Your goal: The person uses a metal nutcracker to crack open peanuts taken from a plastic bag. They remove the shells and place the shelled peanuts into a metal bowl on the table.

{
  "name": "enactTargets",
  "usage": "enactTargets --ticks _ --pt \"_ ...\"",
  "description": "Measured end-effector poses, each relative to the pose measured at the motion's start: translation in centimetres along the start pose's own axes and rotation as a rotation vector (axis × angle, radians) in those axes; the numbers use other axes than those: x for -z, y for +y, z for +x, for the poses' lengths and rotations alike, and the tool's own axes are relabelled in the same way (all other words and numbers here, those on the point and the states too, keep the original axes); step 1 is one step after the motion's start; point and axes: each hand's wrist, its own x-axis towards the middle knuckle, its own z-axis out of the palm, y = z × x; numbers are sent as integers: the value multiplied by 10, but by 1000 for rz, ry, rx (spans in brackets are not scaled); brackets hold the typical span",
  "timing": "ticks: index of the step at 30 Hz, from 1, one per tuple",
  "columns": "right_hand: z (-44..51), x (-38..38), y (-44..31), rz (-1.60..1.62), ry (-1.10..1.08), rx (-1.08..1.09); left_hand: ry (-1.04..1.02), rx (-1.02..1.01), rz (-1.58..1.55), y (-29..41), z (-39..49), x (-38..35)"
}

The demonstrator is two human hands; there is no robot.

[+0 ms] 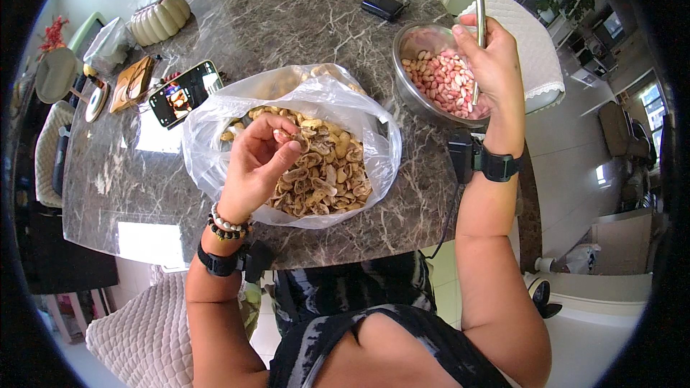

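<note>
My left hand (264, 156) is raised over an open clear plastic bag (383, 172), pinching an opened peanut shell (298, 143) with a pinkish kernel showing in it. Inside the bag lie many empty shell halves (307, 188) and some whole peanuts (323, 132). To the right, my right hand (488, 59) grips a slender metal tool (480, 16), its kind not clear, over the rim of a steel bowl (401, 78). Shelled pink peanut kernels (439, 78) fill the bottom of that bowl. Part of the bowl is hidden by my right hand.
On the marble-patterned table (291, 16) lie a phone (186, 94) with a lit screen, a black power bank (383, 6) with a cable, a brown pouch (131, 85) and a ribbed tissue holder (160, 19). Padded chairs (145, 334) stand around it.
</note>
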Motion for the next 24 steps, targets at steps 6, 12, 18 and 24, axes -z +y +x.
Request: enactTargets --ticks 6,12,18,24 --pt "-57 -24 -42 313 -451 315 -86 42 26 -9 0 0" --pt "-106 -74 -53 281 -803 406 -129 -10 227 -12 -3 5" --pt "-92 -93 -40 230 -857 278 -62 26 -4 -19 1 3" --pt "-85 -87 -36 333 -953 119 -99 20 -95 -13 4 4"
